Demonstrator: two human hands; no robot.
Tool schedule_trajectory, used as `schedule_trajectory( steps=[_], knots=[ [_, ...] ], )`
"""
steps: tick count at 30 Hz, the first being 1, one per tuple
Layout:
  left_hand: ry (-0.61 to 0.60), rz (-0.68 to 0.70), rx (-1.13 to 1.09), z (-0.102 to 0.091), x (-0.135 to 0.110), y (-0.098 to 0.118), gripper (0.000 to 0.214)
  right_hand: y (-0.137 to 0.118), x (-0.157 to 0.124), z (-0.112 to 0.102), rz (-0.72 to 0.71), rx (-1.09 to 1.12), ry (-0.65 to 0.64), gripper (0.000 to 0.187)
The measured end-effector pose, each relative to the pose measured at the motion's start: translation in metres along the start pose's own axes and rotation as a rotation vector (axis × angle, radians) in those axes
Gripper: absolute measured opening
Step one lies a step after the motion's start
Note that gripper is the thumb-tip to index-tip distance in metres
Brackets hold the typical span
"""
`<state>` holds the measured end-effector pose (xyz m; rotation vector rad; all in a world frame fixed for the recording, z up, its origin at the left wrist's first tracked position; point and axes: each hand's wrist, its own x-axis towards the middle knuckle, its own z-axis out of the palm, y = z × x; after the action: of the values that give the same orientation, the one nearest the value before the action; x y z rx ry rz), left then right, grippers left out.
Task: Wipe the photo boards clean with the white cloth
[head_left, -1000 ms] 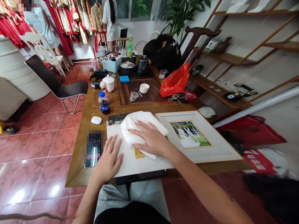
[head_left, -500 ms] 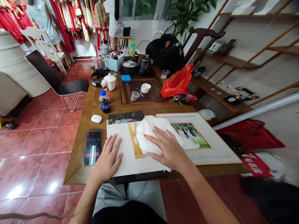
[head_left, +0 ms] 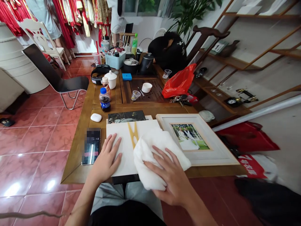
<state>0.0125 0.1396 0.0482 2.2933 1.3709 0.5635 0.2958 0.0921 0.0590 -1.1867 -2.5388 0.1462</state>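
Observation:
My left hand [head_left: 108, 157] lies flat with spread fingers on the left part of a white board [head_left: 124, 163]. My right hand [head_left: 168, 175] is closed on a bunched white cloth [head_left: 150, 147], which covers the board's right side and near corner. A yellow cut-out shape [head_left: 133, 133] with two prongs lies on the board, its lower end hidden under the cloth. Just right of the cloth is a pale framed wedding photo [head_left: 190, 136] with a wide mount. A dark picture [head_left: 127, 116] sticks out beyond the board's far edge.
A phone [head_left: 91, 147] and a white earbud case [head_left: 96, 117] lie left of the board. Farther back stand a cola bottle [head_left: 104, 100], a white lidded cup [head_left: 111, 80] and a red plastic bag [head_left: 180, 81]. A person in black [head_left: 168, 51] leans on the table's far end.
My right hand has drawn the cloth toward me, down over the board's near edge. The cloth now covers the lower part of the yellow shape. My left hand stays on the board.

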Motion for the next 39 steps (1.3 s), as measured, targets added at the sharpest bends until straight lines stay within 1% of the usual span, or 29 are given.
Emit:
schedule_trajectory(
  steps=[4, 7, 12, 17, 20, 23, 26, 30, 33, 36, 39],
  knots=[
    [-0.001, 0.009, -0.003, -0.001, 0.000, -0.001, 0.057, -0.018, 0.014, 0.008, -0.100, 0.031, -0.052, 0.073],
    [-0.004, 0.015, -0.008, 0.000, 0.000, -0.001, 0.057, -0.019, 0.024, 0.010, -0.073, 0.016, -0.070, 0.075],
    [-0.004, 0.013, 0.012, 0.002, -0.001, -0.002, 0.057, 0.002, 0.049, 0.006, 0.036, 0.002, -0.123, 0.073],
    [0.010, 0.026, 0.013, 0.003, -0.001, -0.003, 0.057, 0.030, 0.090, 0.002, 0.135, -0.021, -0.186, 0.069],
    [0.021, 0.032, 0.015, 0.004, -0.002, -0.004, 0.057, 0.044, 0.112, 0.000, 0.155, -0.035, -0.199, 0.068],
    [0.026, 0.034, 0.019, 0.004, -0.002, -0.004, 0.057, 0.048, 0.125, 0.000, 0.133, -0.041, -0.190, 0.066],
    [0.017, 0.033, 0.026, 0.004, -0.002, -0.003, 0.057, 0.046, 0.129, 0.000, 0.090, -0.023, -0.187, 0.066],
    [0.000, 0.030, 0.046, 0.002, -0.002, -0.002, 0.056, 0.041, 0.127, -0.001, 0.048, 0.024, -0.176, 0.068],
    [-0.002, 0.033, 0.053, 0.002, -0.001, -0.002, 0.055, 0.039, 0.125, -0.004, 0.005, 0.055, -0.197, 0.067],
    [0.003, 0.035, 0.049, 0.002, -0.001, -0.001, 0.053, 0.036, 0.120, -0.006, -0.019, 0.072, -0.224, 0.066],
    [0.005, 0.033, 0.042, 0.000, -0.001, 0.000, 0.050, 0.030, 0.108, -0.007, -0.030, 0.093, -0.234, 0.066]
  ],
)
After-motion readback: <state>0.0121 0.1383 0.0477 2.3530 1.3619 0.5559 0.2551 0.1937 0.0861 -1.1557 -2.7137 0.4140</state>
